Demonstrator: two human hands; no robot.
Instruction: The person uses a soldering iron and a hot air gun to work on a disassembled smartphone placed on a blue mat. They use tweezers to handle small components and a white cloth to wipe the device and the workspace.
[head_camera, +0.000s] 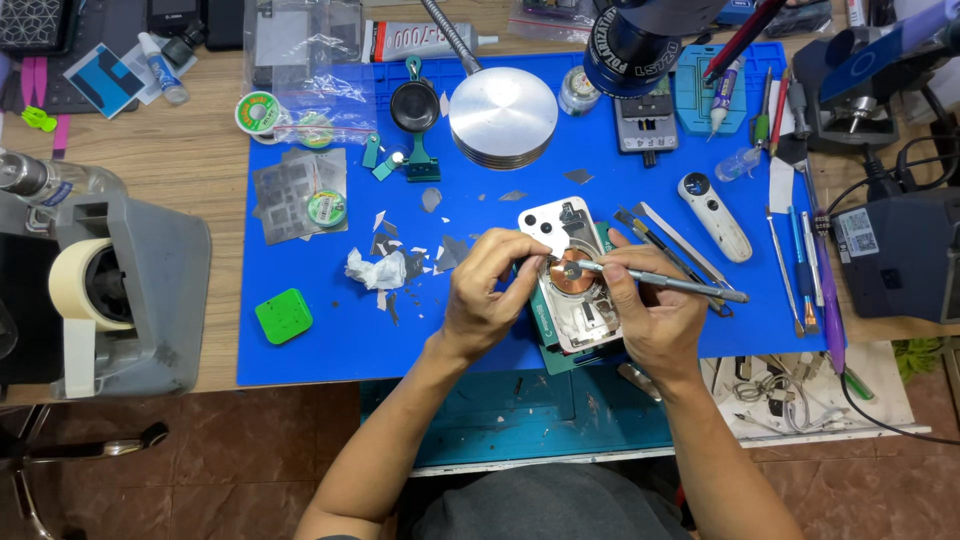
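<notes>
On the blue work mat (330, 350), near the middle of its front edge, lies an opened phone back housing (570, 290), silver with a white camera block at its upper left corner and a copper-coloured coil (574, 268) showing in its middle. The left hand (485, 290) curls over the housing's left side, fingers bent narrowly with the fingertips pinched at the coil's edge; whether they grip anything small I cannot tell. The right hand (650, 310) rests against the housing's right side and holds a slim metal tool (660, 282) like a pen, its tip lying on the coil and its handle pointing toward the mat's right edge. Just left of the hands sits a crumpled white tissue (372, 268) among grey scraps. A small green square block (283, 316) lies toward the mat's front left corner. Near the back edge stands a round metal disc (502, 115), and a white handheld device (713, 215) lies toward the right edge.
</notes>
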